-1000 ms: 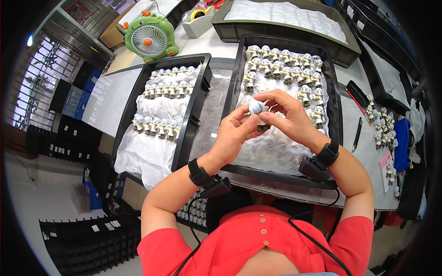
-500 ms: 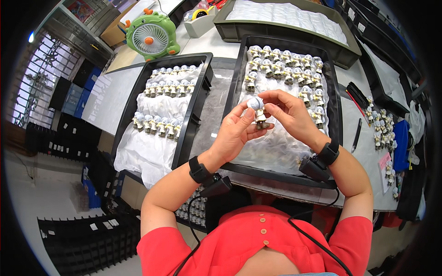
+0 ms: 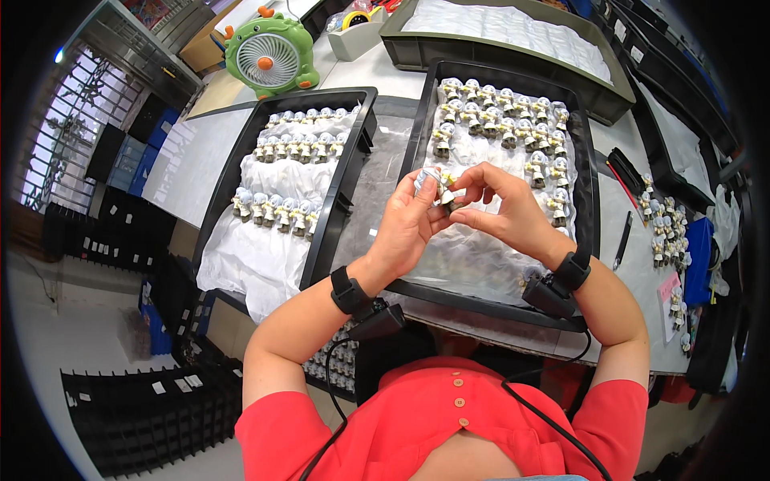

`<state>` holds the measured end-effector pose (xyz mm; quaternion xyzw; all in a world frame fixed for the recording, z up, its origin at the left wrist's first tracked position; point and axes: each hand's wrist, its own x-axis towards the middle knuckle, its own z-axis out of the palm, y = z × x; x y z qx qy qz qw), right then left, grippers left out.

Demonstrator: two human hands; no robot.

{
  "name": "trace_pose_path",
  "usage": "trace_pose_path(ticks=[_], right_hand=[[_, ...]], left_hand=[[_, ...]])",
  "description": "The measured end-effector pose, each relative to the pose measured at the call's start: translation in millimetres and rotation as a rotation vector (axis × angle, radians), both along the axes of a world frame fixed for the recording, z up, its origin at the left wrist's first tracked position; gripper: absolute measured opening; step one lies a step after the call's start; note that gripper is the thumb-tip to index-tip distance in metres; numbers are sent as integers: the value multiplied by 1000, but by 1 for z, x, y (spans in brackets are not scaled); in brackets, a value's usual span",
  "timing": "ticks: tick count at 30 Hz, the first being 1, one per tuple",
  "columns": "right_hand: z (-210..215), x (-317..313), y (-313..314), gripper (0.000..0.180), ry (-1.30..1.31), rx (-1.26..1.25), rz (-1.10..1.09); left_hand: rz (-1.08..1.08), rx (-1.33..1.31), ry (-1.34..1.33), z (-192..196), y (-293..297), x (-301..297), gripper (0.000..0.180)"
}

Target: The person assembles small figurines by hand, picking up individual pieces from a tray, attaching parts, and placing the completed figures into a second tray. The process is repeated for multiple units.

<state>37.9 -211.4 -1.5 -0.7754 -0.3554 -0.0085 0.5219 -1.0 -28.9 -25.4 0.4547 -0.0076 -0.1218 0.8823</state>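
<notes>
Figurine (image 3: 434, 183) pinched by left hand (image 3: 407, 227) & right hand (image 3: 503, 215) — both grips closed, lower half hidden.

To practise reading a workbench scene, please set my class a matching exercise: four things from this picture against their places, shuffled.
Things:
1. Green fan
2. Small figurine
3. Black pen
4. Rows of figurines on white wrap

Places:
A. Between both hands
B. In the left black tray
C. Far left of the table
D. On the table, right of the middle tray

Pairs: 1-C, 2-A, 3-D, 4-B
</notes>
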Motion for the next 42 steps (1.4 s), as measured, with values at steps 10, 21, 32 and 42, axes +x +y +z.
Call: trace_pose_path(ticks=[10,21,32,42], right_hand=[[-5,0,0,29,284,-18,45],[-11,2,1,32,609,182,192],[-7,0,1,31,298,7,74],[-7,-5,3,28,-104,-165,112]], left_hand=[[-33,-50,-18,-1,0,1,37],[-84,-32,-32,5,-1,0,46],[-131,-35,35,1,1,1,51],[-150,110,18,-5,-10,2,44]])
